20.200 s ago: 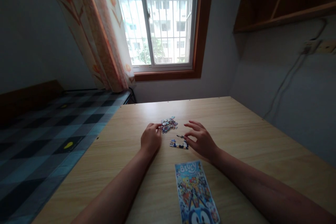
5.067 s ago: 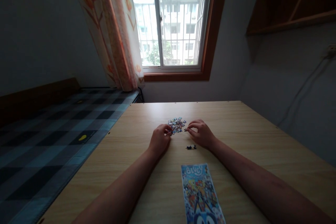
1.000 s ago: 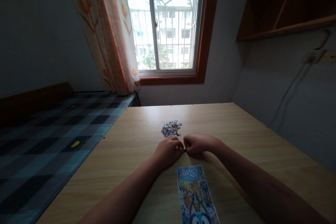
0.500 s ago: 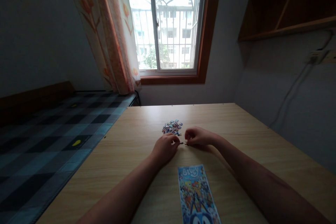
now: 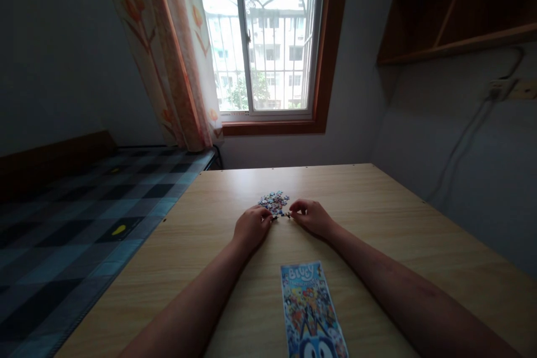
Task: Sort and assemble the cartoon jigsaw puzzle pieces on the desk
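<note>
A loose heap of small colourful jigsaw puzzle pieces lies on the wooden table beyond my hands. At the heap's near left edge, my left hand is closed, thumb and fingertips pinching a dark puzzle piece. Opposite it, my right hand pinches another small piece at the near right edge. A little gap with a piece or two separates the fingertips. Printing on the pieces is too small to make out. Closer to me lies a colourful printed Bluey sheet, flat between my forearms.
The light wooden tabletop reaches toward the wall under a barred window. To the left stands a bed with a checked cover. A wooden shelf hangs at the upper right, above a wall socket.
Both hands have moved forward and slightly left, from the bare tabletop to the near edge of the heap. The gap between the fingertips has widened. The view has shifted slightly.
</note>
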`<state>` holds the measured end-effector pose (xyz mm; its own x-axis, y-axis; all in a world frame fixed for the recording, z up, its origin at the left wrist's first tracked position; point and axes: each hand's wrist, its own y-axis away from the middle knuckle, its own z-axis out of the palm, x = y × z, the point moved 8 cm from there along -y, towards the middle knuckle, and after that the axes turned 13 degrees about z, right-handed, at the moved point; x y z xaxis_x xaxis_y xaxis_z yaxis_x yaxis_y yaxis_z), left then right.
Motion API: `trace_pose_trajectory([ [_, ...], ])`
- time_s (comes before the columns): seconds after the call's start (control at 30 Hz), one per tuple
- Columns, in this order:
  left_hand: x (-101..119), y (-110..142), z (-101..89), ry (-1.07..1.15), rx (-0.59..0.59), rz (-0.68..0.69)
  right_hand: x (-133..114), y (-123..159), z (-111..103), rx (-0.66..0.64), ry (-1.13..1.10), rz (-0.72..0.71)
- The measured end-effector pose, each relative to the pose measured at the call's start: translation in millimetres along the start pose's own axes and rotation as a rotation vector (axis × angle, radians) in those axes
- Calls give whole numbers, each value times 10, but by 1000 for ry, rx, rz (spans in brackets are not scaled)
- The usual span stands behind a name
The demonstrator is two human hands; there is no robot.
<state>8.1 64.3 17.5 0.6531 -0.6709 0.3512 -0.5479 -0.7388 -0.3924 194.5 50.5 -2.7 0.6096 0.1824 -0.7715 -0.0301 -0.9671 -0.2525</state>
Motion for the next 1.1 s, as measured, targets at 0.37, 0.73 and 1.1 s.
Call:
trace_pose_trajectory([
  [0.37,-156,-29,-54,-25,101,-149,38,-116,-32,134,54,-9],
  [0.73,-222,91,-115,-272,50,-221,64,-3,-21,130,406,61],
  [1.1,-338,71,152,-334,-145,-294,-82,54,63,49,397,-42],
])
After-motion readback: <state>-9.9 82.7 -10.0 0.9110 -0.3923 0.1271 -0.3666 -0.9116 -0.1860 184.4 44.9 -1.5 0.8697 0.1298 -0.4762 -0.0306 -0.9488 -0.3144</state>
